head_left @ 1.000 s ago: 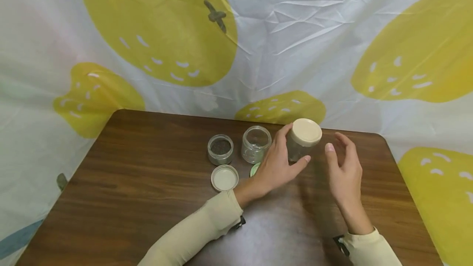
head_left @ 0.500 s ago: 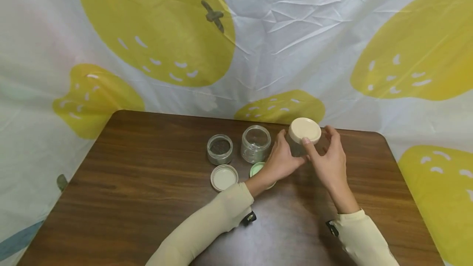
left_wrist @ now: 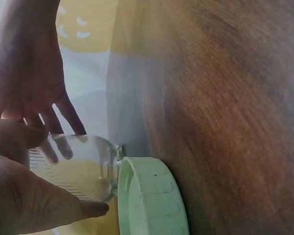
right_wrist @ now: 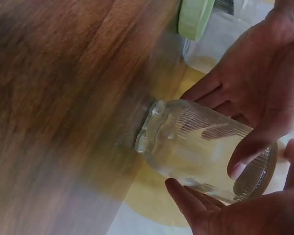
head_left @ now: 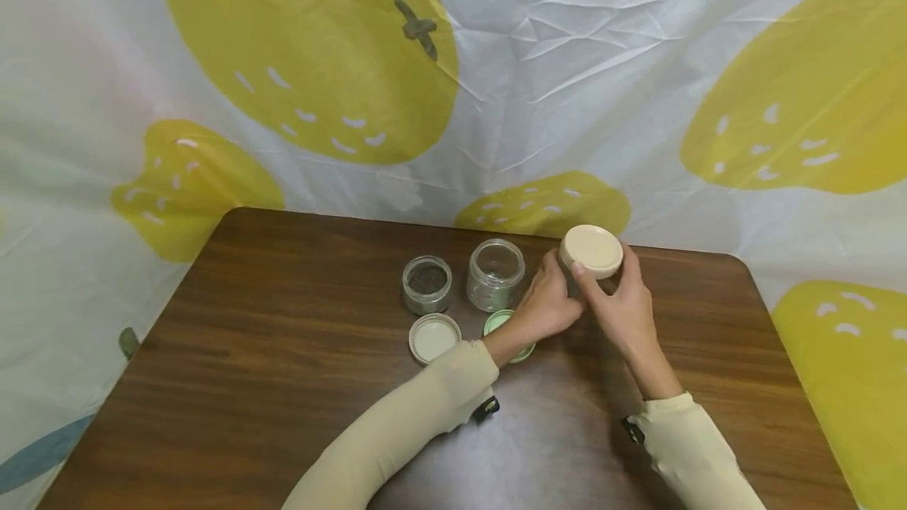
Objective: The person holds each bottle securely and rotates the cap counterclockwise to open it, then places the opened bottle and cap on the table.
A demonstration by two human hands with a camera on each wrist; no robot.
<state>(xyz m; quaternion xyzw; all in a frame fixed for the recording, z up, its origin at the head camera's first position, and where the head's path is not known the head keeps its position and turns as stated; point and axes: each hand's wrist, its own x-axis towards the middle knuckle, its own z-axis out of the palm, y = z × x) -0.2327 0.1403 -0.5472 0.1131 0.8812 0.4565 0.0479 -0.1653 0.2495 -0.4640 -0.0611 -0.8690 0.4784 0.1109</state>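
Note:
My left hand [head_left: 544,309] holds the body of a ribbed clear glass jar [right_wrist: 186,147], its thumb across the glass in the right wrist view. A cream lid [head_left: 594,249] covers the jar's top. My right hand [head_left: 625,313] grips the same jar from the right, thumb at the lid's rim and fingers along its far side. The jar's foot is close to the table; I cannot tell whether it touches. Under my left wrist, a green lid [head_left: 499,322] is partly hidden. An open clear jar [head_left: 489,294] stands just left of my left hand.
A short open jar [head_left: 425,305] with dark contents stands further left. Before it lies a whitish lid [head_left: 434,337], inside up, beside my left sleeve. The brown wooden table [head_left: 283,321] meets a white curtain [head_left: 567,101] with yellow fruit prints at its back edge.
My right hand has moved left from apart onto the lid and jar. My left hand has shifted its hold around the jar, uncovering more of the green lid.

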